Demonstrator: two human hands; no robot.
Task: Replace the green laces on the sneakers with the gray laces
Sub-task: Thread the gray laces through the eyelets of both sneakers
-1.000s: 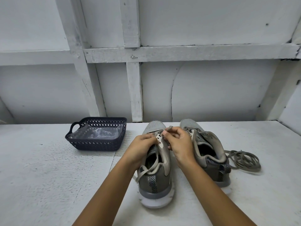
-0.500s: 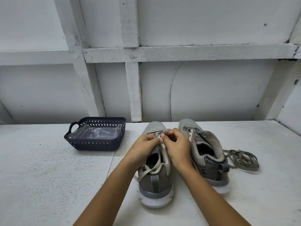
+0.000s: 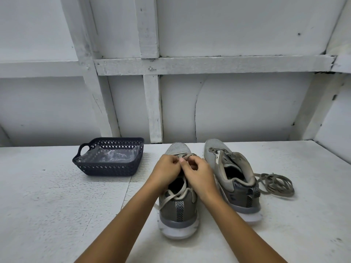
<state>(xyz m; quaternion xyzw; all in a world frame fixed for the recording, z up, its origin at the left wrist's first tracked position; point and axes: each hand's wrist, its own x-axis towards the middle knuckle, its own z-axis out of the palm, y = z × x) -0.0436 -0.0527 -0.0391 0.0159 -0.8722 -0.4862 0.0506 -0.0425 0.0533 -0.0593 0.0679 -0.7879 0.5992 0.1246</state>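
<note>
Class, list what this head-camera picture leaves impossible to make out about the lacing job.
Head view: the left hand and right hand cover the eyelets of the near sneaker, so how far its lace is threaded is hidden.
Head view: crinkled plastic in the basket hides anything beneath it.
Head view: the loose lace by the other sneaker is too dull to call green or gray.

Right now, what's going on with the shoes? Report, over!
Left hand and right hand pinch the lace on the near sneaker, toe end. Other sneaker unlaced, loose lace piled beside it. Basket off left, not in the way.
</note>
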